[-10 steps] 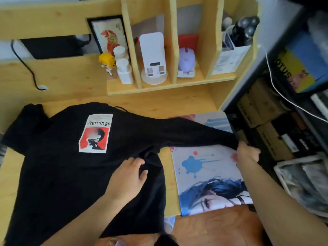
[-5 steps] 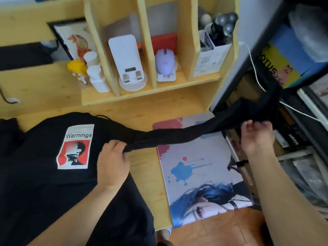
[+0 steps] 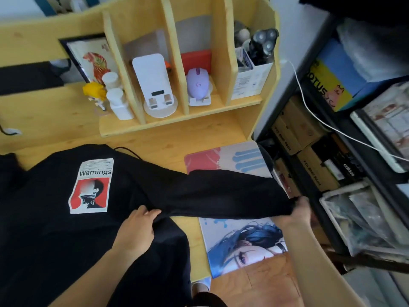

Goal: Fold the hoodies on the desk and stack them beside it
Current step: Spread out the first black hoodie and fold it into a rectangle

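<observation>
At the right of centre, the right hand pinches the cuff end of a black sleeve, its fingers curled round the bunched cloth, while at lower centre the left hand grips a fold of fabric at the point where that sleeve meets the body, thumb and fingers closed on the cloth. Between the two hands the sleeve is drawn out nearly straight across the middle of the frame, passing over a printed mouse mat that lies at the desk's right edge. The black hoodie itself is spread flat over the left half of the wooden desk, its white-and-red "Warnings" print facing up (its far sleeve runs out of frame at the left). By these signs the folding looks barely begun: one sleeve is being straightened, none is yet folded in, and no stack can be seen. The next move would seem to call for the right hand to carry the cuff leftward across the print while the left hand holds the shoulder seam as the hinge, keeping the cloth taut so it lands without creasing. A shelf unit stands at the top of the frame, well apart from the work.
</observation>
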Demonstrator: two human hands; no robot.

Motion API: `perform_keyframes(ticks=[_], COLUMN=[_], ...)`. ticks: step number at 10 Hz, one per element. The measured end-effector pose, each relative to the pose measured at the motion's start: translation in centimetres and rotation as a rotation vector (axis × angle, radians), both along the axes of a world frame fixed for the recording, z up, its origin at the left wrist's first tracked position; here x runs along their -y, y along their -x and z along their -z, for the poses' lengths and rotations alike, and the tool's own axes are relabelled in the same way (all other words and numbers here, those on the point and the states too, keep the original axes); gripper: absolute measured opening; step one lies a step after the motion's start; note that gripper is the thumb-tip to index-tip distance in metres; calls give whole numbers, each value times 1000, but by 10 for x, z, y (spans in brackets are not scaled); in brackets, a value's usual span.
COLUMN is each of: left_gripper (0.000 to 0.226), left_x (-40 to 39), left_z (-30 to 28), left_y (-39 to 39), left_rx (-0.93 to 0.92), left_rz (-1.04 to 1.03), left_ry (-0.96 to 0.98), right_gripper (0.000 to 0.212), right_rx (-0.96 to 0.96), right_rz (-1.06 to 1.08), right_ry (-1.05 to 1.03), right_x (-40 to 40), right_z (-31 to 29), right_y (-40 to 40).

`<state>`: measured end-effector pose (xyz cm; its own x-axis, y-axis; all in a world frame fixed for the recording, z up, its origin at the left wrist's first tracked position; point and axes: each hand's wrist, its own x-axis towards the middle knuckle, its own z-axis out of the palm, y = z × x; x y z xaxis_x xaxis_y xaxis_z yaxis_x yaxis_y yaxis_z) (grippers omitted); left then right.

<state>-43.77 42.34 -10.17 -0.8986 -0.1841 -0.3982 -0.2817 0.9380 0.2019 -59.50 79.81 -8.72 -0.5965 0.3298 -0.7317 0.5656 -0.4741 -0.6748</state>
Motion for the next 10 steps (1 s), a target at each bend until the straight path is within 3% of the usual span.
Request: perform_keyframes(ticks=[1,2,3,4,5,6,7,8,10], left_gripper=[48,41,46,56,54,40,35,34,35], left_x=[2,-4,-22,-41,-46,-22,31,100,216], left_z=[-10,-30,-42,-34,-24,-27,-38,-43,-35], left_y=[8,15,19,23,16,-1,-20,-43,-63], left_rx=[-77,-343,-501,-113,211,21,-100,-88,-131], left_rz=[-85,-228,-314,-157,-4,-160,-287,-418,-469], left_ry=[-61,-178,-277,-437,-519,-530,-391,-240,-47], right_gripper=[44,56,44,43,51,41,35,34,55], right_rx=[129,-25,-118,58,258,8,-220,-429,-548], right_rz=[-340,-264,-20,-15,-287,-383,-931,-1335,-1654], right_ry=[-262,-225,-40,-5,-575,-762,-789,-895,-1139], right_x=[2,1,-9,-23,1,74,167,245,358], right_z=[-3,-51,-64,-25,3,-6,-1,-1,22], right_y=[7,50,82,91,69,32,23,16,30])
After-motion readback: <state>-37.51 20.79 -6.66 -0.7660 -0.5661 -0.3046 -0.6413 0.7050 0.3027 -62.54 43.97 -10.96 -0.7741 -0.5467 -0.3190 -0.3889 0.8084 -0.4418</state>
